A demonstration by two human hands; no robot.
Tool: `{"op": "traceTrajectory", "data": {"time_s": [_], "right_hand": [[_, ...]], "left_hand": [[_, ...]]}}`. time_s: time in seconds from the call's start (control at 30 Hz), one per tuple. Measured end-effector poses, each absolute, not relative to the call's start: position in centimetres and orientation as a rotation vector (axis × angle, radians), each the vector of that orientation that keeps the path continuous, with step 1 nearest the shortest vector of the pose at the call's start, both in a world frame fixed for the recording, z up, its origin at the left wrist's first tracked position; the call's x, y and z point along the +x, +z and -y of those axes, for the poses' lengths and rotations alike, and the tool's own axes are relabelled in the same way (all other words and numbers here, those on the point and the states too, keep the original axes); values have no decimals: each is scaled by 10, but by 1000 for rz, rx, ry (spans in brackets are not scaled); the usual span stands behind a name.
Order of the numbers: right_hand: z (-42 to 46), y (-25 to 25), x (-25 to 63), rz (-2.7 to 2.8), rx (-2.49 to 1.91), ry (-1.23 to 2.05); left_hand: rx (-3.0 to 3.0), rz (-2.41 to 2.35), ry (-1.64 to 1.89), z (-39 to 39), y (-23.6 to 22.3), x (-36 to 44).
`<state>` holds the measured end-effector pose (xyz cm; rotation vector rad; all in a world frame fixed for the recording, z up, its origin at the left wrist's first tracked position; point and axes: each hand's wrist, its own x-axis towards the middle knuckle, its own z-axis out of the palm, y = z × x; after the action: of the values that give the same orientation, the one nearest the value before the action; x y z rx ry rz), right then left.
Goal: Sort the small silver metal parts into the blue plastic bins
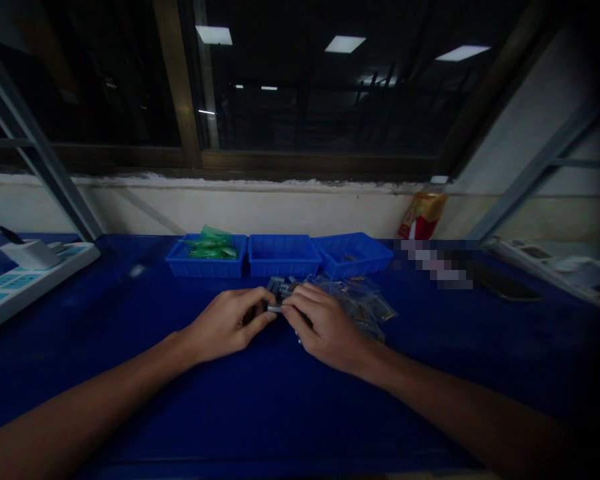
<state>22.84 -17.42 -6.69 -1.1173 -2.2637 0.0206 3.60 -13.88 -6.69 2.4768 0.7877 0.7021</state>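
My left hand (233,322) is closed, thumb and forefinger pinching the left end of a small light-grey piece (274,308). My right hand (325,325) meets it from the other side, its fingertips on the right end of the same piece. What kind of part it is, I cannot make out. Just beyond my fingertips lie several small grey parts (276,285). Behind and to the right of my right hand spreads a heap of clear plastic bags (363,303) with small brownish strips inside.
Three blue bins stand along the back: the left bin (205,268) holds green packets (213,243), then a middle bin (283,267) and a right bin (353,263). A power strip (75,263) is at far left. A phone-like dark object (507,283) and a red-gold packet (423,217) lie right.
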Motion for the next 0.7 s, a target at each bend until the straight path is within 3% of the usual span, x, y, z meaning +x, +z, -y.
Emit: {"op": "traceTrajectory", "data": {"time_s": [0.7], "right_hand": [[176, -67, 226, 2223, -1121, 43]], "left_hand": [[2456, -805, 707, 139, -66, 36]]}}
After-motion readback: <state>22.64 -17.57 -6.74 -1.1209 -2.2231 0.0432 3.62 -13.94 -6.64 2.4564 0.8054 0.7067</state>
